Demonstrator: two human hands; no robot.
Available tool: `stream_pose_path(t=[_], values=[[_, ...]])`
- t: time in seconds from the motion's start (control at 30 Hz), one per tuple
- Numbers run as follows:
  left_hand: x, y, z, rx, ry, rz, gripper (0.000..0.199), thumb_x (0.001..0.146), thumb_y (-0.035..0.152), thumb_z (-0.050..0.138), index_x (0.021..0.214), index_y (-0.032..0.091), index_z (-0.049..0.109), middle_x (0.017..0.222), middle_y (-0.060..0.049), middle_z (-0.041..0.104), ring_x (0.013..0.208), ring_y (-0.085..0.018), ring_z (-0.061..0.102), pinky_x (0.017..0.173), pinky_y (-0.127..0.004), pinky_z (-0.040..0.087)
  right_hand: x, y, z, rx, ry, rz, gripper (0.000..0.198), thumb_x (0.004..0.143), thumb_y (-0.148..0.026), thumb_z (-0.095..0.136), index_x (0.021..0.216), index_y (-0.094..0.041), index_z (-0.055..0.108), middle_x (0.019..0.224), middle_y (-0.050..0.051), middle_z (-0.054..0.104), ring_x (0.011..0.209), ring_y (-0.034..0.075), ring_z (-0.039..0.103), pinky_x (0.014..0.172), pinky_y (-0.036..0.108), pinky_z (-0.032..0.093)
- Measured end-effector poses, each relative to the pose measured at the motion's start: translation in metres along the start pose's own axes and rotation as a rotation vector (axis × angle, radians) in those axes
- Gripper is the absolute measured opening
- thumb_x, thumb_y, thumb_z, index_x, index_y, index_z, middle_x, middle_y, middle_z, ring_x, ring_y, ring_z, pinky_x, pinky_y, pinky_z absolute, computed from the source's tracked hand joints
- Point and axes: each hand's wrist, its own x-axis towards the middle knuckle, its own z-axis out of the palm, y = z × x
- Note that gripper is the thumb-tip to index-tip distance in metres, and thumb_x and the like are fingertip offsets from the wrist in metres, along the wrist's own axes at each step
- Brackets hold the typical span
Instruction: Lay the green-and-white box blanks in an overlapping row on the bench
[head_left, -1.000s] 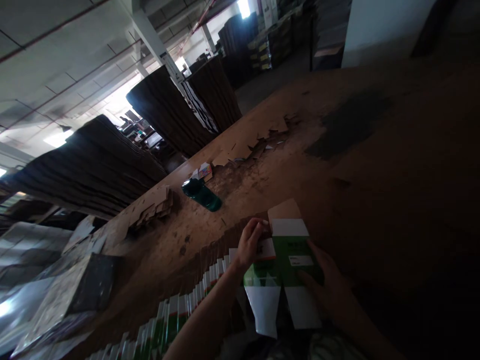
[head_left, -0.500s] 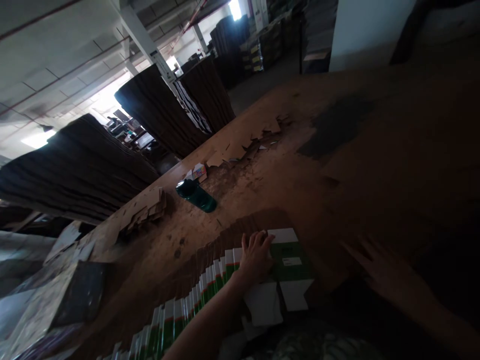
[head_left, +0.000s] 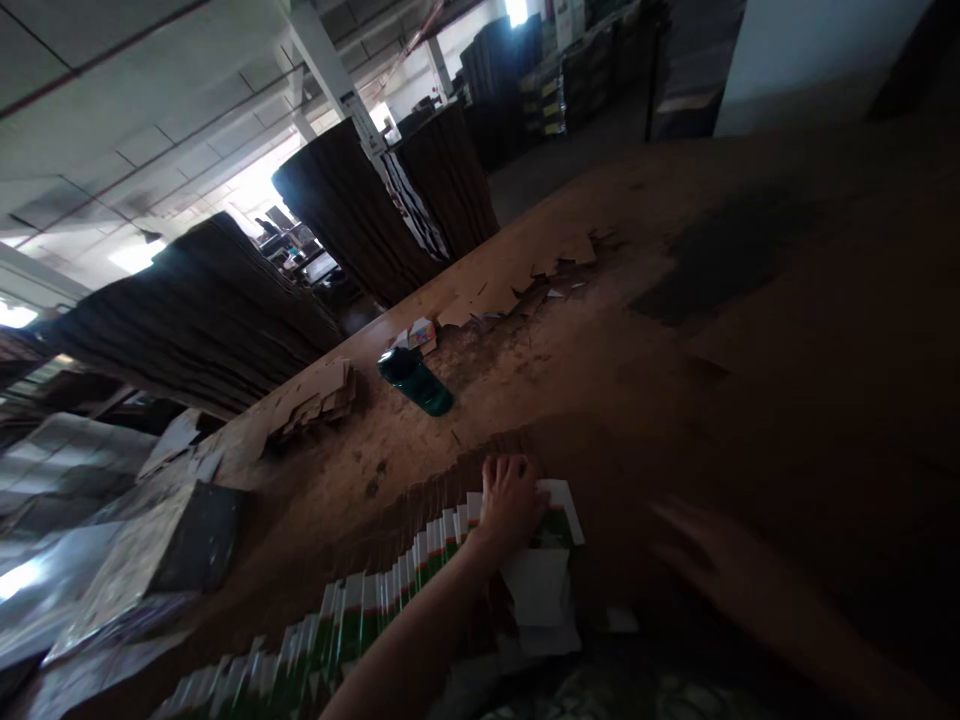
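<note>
A long row of flat green-and-white folded cartons leans overlapped across the table. At its right end my left hand is closed, its bent fingers over the upper edge of the end cartons. Beside those fingers shows a carton with a white flap and a green panel, partly hidden by the hand. White flaps hang on the near side, below the wrist. To the right, over the dark table, my right hand holds nothing; its fingers are stretched apart and blurred.
A dark green bottle lies beyond the row on the brown table. Left of it is a pile of cardboard pieces. Torn cardboard runs along the far edge. A wrapped block stands at left, and tall stacks rise behind.
The view has swung left. The green-and-white carton that lay flat right of my left hand now shows only partly, tilted against the hand. My right hand has shifted slightly left and stays empty.
</note>
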Motion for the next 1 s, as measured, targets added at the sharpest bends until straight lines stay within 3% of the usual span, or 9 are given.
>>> stream_pose_path(t=[0.07, 0.1, 0.2, 0.33, 0.4, 0.53, 0.7, 0.87, 1.0], values=[[0.0, -0.002, 0.01, -0.046, -0.011, -0.029, 0.022, 0.087, 0.029, 0.056, 0.107, 0.024, 0.062, 0.114, -0.005, 0.059, 0.113, -0.024, 0.048, 0.1, -0.042, 0.035, 0.005, 0.04, -0.014, -0.087, 0.157, 0.115, 0.076, 0.069, -0.067, 0.043, 0.115, -0.011, 0.065, 0.119, 0.022, 0.065, 0.112, 0.041, 0.058, 0.092, 0.056, 0.046], [0.001, -0.003, 0.013, -0.083, -0.009, -0.059, 0.018, 0.087, 0.028, 0.055, 0.103, 0.024, 0.064, 0.11, -0.003, 0.062, 0.11, -0.023, 0.05, 0.096, -0.039, 0.038, 0.007, 0.051, -0.021, -0.083, 0.158, 0.176, 0.082, 0.068, -0.067, 0.042, 0.12, -0.006, 0.061, 0.115, 0.025, 0.066, 0.108, 0.042, 0.06, 0.089, 0.056, 0.047], [0.004, -0.003, 0.011, -0.172, -0.007, -0.145, 0.014, 0.087, 0.025, 0.054, 0.089, 0.026, 0.068, 0.1, -0.001, 0.067, 0.104, -0.021, 0.055, 0.091, -0.037, 0.038, 0.012, 0.047, -0.029, 0.065, 0.098, 0.253, 0.074, 0.079, -0.062, 0.036, 0.12, -0.005, 0.06, 0.102, 0.022, 0.071, 0.095, 0.036, 0.067, 0.083, 0.05, 0.054], [0.006, 0.0, 0.008, -0.158, -0.009, -0.2, 0.014, 0.086, 0.024, 0.055, 0.086, 0.025, 0.069, 0.1, 0.0, 0.069, 0.102, -0.021, 0.056, 0.088, -0.035, 0.037, 0.014, 0.015, 0.023, 0.164, 0.084, -0.059, 0.059, 0.09, -0.058, 0.027, 0.113, -0.021, 0.067, 0.123, 0.013, 0.065, 0.113, 0.03, 0.061, 0.094, 0.045, 0.05], [0.006, 0.0, 0.01, -0.138, -0.013, -0.204, 0.014, 0.086, 0.024, 0.055, 0.085, 0.025, 0.069, 0.099, 0.0, 0.069, 0.101, -0.021, 0.056, 0.087, -0.035, 0.037, 0.011, 0.012, 0.065, 0.065, 0.1, -0.188, 0.057, 0.09, -0.058, 0.032, 0.128, -0.025, 0.059, 0.14, 0.012, 0.051, 0.128, 0.031, 0.047, 0.1, 0.05, 0.044], [0.004, -0.002, 0.016, -0.118, 0.014, -0.179, 0.014, 0.087, 0.025, 0.054, 0.085, 0.026, 0.068, 0.098, 0.0, 0.068, 0.1, -0.02, 0.055, 0.088, -0.036, 0.036, 0.003, 0.028, 0.126, -0.127, 0.143, -0.252, 0.058, 0.091, -0.052, 0.041, 0.144, -0.029, 0.038, 0.159, 0.011, 0.013, 0.142, 0.036, 0.018, 0.105, 0.057, 0.034], [0.003, -0.001, 0.02, -0.08, 0.006, -0.178, 0.015, 0.089, 0.026, 0.052, 0.086, 0.024, 0.066, 0.099, -0.001, 0.066, 0.101, -0.021, 0.054, 0.088, -0.037, 0.035, 0.002, 0.028, 0.141, -0.176, 0.254, -0.286, 0.064, 0.09, -0.045, 0.047, 0.149, -0.033, 0.024, 0.16, 0.007, -0.01, 0.142, 0.041, 0.01, 0.103, 0.058, 0.036], [0.003, -0.002, 0.022, -0.072, 0.01, -0.171, 0.014, 0.089, 0.026, 0.052, 0.088, 0.025, 0.066, 0.101, 0.0, 0.066, 0.102, -0.02, 0.054, 0.089, -0.037, 0.034, 0.003, 0.021, 0.141, -0.212, 0.295, -0.319, 0.074, 0.088, -0.042, 0.051, 0.151, -0.035, 0.012, 0.16, 0.008, 0.0, 0.141, 0.041, 0.013, 0.101, 0.059, 0.038], [0.002, -0.003, 0.02, -0.051, -0.006, -0.136, 0.014, 0.089, 0.027, 0.052, 0.086, 0.025, 0.065, 0.099, 0.001, 0.066, 0.102, -0.02, 0.054, 0.089, -0.037, 0.034, 0.001, 0.023, 0.138, -0.242, 0.26, -0.325, 0.068, 0.089, -0.045, 0.048, 0.15, -0.035, 0.018, 0.16, 0.008, 0.005, 0.142, 0.039, 0.016, 0.102, 0.055, 0.038]])
